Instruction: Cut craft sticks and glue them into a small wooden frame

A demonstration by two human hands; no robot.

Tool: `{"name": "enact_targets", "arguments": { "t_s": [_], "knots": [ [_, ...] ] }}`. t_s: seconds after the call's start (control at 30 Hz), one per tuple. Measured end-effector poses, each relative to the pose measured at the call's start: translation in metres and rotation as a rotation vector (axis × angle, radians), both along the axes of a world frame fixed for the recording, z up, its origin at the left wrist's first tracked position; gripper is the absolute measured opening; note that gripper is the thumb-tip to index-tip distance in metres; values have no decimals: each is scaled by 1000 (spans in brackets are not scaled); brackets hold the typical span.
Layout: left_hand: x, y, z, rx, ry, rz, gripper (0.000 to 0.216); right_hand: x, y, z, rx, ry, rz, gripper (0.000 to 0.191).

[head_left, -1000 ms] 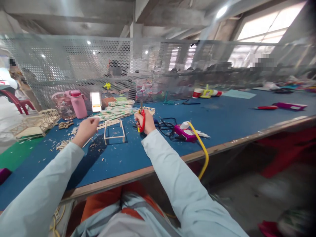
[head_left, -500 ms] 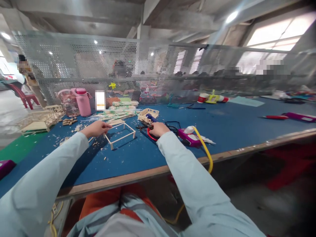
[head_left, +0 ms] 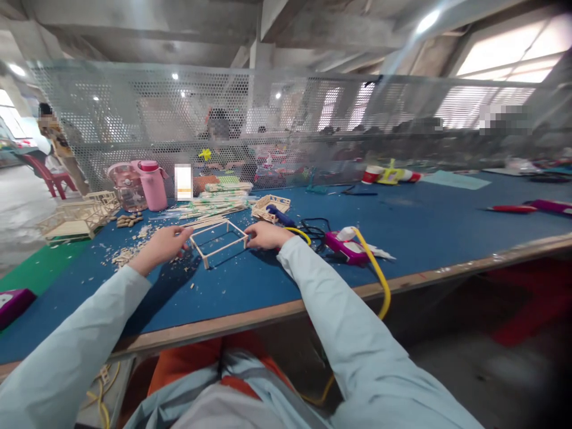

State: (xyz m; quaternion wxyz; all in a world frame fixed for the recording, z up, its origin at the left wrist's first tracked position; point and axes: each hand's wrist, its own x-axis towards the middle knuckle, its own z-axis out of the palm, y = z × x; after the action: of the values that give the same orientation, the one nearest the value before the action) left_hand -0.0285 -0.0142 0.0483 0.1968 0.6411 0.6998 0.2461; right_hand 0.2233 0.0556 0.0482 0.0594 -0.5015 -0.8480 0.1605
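Note:
A small rectangular frame of thin wooden sticks (head_left: 226, 249) stands on short legs on the blue tabletop. My left hand (head_left: 165, 245) is at its left corner, fingers bent and pinching there. At the right corner, my right hand (head_left: 268, 235) pinches the frame between thumb and fingers. Just behind my right hand lies a blue-handled tool (head_left: 280, 215), probably a glue gun. A wooden stick basket-like piece (head_left: 270, 205) rests behind it. Bundles of wooden sticks (head_left: 218, 202) are stacked beyond the frame.
Wood scraps (head_left: 127, 256) litter the left side. A pink bottle (head_left: 154, 187), peanut-shaped pieces (head_left: 129, 220) and finished-looking stick models (head_left: 74, 220) stand farther left. A purple power strip (head_left: 346, 250) with a yellow cable (head_left: 379, 277) lies right. A perforated metal screen (head_left: 179, 113) rises behind.
My right hand has left the red-handled tool and moved left to the frame's right corner. My left hand stays by the left corner, shifted slightly lower. The view has turned slightly.

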Motion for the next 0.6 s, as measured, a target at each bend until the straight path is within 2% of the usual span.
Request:
{"name": "enact_targets", "arguments": {
  "t_s": [0.03, 0.17, 0.23, 0.3, 0.37, 0.47, 0.53, 0.6],
  "knots": [
    [3, -1, -6, 5, -35, -26, 55, -1, 1, -4, -42, 35, 30, 22],
    [8, 12, -22, 235, 18, -77, 53, -5, -1, -17, -110, 225, 77, 18],
    [5, 22, -25, 224, 11, -80, 52, -4, -2, -22, -124, 249, 100, 16],
    [-1, 28, -25, 179, 0, -47, 49, 1, 0, -24, -153, 241, 94, 15],
    [-9, 29, -22, 216, 11, 58, 47, 8, 4, -24, -153, 288, 17, 26],
    [-13, 26, -11, 369, 49, 211, 47, 13, 11, -18, 39, 508, -158, 35],
    [-8, 26, -3, 415, 83, 157, 50, 5, 13, -13, 208, 616, -149, 37],
    [4, 30, -1, 384, 149, -6, 51, -11, 13, -9, 286, 577, -41, 44]
  ]
}}
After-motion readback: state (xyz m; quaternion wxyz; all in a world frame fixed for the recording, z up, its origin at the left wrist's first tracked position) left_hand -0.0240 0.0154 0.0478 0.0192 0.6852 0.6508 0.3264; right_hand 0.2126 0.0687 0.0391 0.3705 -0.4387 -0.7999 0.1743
